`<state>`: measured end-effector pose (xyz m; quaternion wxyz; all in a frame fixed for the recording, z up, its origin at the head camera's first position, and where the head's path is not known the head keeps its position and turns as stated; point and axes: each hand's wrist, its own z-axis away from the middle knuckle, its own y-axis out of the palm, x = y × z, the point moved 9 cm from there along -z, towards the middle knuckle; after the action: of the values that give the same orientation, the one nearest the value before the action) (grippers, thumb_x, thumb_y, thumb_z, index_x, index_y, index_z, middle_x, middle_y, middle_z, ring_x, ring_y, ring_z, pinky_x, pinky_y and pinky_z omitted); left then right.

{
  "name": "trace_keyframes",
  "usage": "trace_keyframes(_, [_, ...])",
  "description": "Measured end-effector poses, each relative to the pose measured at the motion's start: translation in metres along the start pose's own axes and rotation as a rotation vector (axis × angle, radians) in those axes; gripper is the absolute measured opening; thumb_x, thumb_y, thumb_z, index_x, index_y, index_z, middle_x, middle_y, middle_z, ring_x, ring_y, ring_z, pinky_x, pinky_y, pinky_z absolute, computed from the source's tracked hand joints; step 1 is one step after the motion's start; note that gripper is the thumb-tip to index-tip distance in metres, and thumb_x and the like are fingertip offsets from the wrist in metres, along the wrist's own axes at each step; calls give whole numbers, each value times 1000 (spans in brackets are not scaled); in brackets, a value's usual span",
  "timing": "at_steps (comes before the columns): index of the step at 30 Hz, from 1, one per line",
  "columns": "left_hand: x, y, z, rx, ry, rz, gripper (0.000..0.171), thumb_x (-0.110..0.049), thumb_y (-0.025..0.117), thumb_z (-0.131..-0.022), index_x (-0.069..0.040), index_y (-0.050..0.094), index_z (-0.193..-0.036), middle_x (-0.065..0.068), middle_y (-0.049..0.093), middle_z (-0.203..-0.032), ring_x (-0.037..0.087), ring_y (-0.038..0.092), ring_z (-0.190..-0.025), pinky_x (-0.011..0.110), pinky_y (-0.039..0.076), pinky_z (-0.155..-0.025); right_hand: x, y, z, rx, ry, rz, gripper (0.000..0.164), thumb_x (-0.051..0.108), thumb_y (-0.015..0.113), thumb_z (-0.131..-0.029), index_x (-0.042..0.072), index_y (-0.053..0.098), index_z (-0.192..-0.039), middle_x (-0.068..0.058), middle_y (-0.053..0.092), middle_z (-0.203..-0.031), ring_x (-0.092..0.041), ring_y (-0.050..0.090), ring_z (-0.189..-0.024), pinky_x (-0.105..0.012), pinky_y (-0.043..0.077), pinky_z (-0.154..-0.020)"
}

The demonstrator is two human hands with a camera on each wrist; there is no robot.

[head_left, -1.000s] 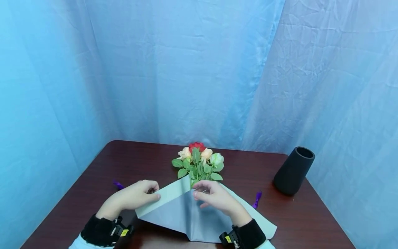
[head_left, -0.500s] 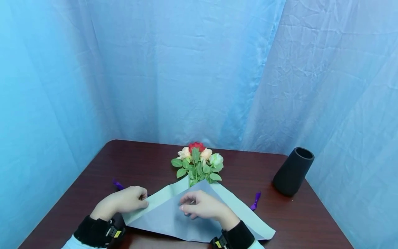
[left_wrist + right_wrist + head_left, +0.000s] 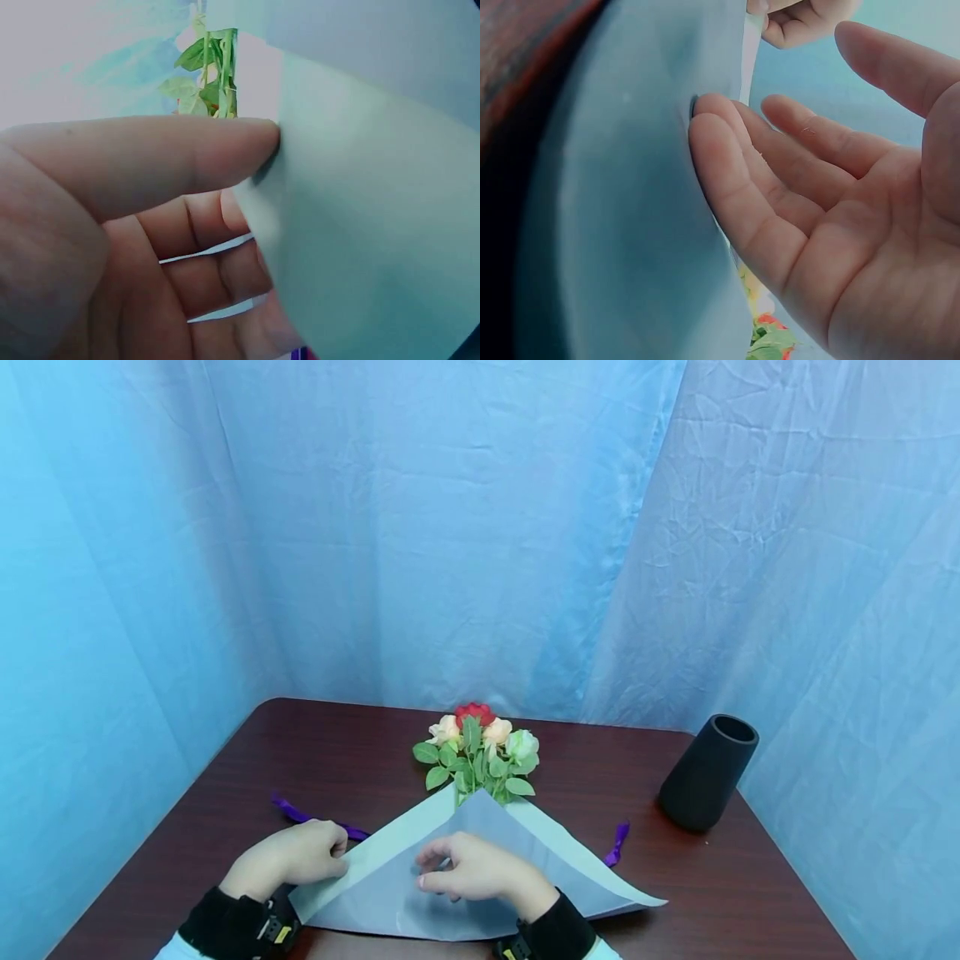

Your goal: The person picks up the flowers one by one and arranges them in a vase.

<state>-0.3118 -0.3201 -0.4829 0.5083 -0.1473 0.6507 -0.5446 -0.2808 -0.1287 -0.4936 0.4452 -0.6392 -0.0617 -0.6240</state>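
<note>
A sheet of wrapping paper (image 3: 517, 852), blue-grey with pale green borders, is folded up over the stems of a bunch of flowers (image 3: 480, 743). Red, cream and pale green blooms stick out above its peak. My left hand (image 3: 296, 860) pinches the paper's left edge between thumb and fingers; the left wrist view shows the thumb (image 3: 217, 154) on the green border. Over the middle of the folded paper is my right hand (image 3: 480, 872), its fingers loosely bent and the thumb apart. In the right wrist view its lower fingertips (image 3: 716, 142) touch the paper's surface.
A purple ribbon (image 3: 292, 810) runs beneath the paper, with its other end (image 3: 617, 843) showing on the right. The black vase (image 3: 708, 772) stands at the right of the dark wooden table (image 3: 337, 735). Blue curtains (image 3: 480, 527) hang behind and at both sides.
The near paper flap has come up over the stems and now lies flatter. My left hand has moved left and down along the edge; my right hand has slid down and left from the peak.
</note>
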Motion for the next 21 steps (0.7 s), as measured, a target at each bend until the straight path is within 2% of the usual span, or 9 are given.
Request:
trace_keyframes(6, [9, 1, 1, -18, -131, -41, 24, -11, 74, -79, -12, 52, -70, -3, 44, -61, 12, 40, -53, 27, 31, -52, 1, 1, 0, 6, -6, -1, 38, 25, 68, -97, 3, 68, -127, 10, 69, -104, -15, 69, -70, -27, 55, -60])
trace_keyframes(9, [10, -1, 2, -20, -173, -55, 23, -13, 76, -80, -12, 54, -74, 0, 47, -63, 14, 43, -54, 30, 34, -53, 0, 2, 0, 8, -10, -13, 38, 25, 67, -97, 2, 68, -127, 10, 69, -104, -14, 69, -74, -27, 55, -61])
trace_keyframes(16, [-4, -12, 2, -72, -168, -69, 26, -20, 77, -88, -15, 53, -77, -1, 48, -62, 13, 42, -53, 30, 34, -53, 0, 1, 1, 9, -10, -17, 38, 25, 67, -98, 2, 67, -128, 9, 70, -106, -15, 69, -72, -28, 55, -61])
trace_keyframes(21, [-22, -18, -3, -96, -127, -69, 23, -24, 76, -92, -18, 56, -82, -3, 51, -64, 12, 46, -54, 31, 38, -54, 0, 0, 0, -5, -10, -11, 38, 26, 68, -97, 3, 68, -127, 9, 69, -104, -17, 68, -67, -27, 54, -59])
